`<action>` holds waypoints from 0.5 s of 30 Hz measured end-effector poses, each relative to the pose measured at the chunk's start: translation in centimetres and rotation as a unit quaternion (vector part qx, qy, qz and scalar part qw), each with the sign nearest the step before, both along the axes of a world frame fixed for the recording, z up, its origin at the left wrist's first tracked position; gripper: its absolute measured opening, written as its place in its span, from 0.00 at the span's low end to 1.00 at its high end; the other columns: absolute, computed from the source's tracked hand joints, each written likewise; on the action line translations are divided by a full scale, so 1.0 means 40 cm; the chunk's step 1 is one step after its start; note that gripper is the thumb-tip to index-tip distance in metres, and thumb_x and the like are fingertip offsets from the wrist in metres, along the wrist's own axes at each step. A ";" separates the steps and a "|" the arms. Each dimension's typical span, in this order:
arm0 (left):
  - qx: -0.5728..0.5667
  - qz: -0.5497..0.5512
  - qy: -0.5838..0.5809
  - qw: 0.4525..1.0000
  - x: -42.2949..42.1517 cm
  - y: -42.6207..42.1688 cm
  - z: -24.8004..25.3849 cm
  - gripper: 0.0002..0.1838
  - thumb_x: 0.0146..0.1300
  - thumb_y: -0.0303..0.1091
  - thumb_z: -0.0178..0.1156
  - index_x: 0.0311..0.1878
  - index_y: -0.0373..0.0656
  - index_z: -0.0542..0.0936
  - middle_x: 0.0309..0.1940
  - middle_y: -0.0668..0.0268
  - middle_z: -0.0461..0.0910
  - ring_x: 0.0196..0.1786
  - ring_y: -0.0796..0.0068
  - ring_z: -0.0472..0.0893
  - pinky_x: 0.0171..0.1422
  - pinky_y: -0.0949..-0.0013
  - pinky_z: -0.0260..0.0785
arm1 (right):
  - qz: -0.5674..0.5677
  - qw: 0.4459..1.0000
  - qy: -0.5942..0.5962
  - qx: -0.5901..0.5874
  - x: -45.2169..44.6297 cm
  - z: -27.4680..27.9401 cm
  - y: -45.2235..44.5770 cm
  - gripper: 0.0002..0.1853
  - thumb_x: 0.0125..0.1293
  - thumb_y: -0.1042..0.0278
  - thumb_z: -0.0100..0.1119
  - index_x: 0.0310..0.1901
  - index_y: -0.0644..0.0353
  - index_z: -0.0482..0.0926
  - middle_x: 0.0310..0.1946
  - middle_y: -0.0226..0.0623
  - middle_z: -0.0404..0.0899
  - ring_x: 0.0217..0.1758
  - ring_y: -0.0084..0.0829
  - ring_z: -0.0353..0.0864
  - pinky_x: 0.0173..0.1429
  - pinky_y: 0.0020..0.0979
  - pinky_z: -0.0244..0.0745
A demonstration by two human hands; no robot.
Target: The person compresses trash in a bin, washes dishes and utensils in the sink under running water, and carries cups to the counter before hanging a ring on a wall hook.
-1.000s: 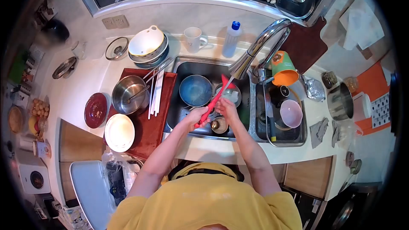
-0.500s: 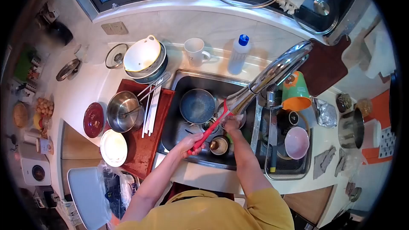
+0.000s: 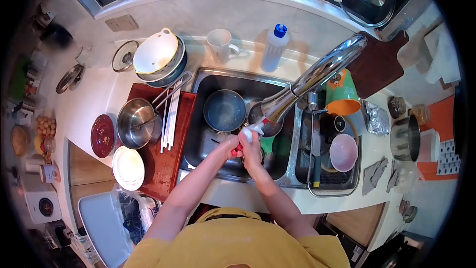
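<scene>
My left hand (image 3: pixel 227 147) has its fingers curled round the red utensil (image 3: pixel 239 148) over the sink (image 3: pixel 278 166); my right hand (image 3: pixel 252 148) squeezes a white wad (image 3: pixel 256 128). A slick handle could slip, striking the blue bowl (image 3: pixel 224 110) beyond.

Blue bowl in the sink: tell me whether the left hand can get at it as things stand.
Probably not straight away: the left hand appears closed around a red handle. Otherwise the way looks free, as the blue bowl sits nearby with its top uncovered.
</scene>
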State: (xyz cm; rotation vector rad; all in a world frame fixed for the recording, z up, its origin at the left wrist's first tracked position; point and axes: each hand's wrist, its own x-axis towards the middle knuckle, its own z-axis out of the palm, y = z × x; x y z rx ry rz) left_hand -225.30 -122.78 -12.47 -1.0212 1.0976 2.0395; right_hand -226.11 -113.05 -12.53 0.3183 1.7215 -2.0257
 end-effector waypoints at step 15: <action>0.151 0.084 0.008 0.985 0.013 0.005 -0.054 0.10 0.66 0.38 0.42 0.43 0.42 0.65 0.22 0.65 0.68 0.17 0.82 0.65 0.15 0.81 0.57 | 0.009 0.997 -0.003 0.078 -0.108 -0.202 -0.006 0.16 0.56 0.65 0.55 0.44 0.66 0.74 0.34 0.43 0.77 0.32 0.33 0.76 0.35 0.31 0.70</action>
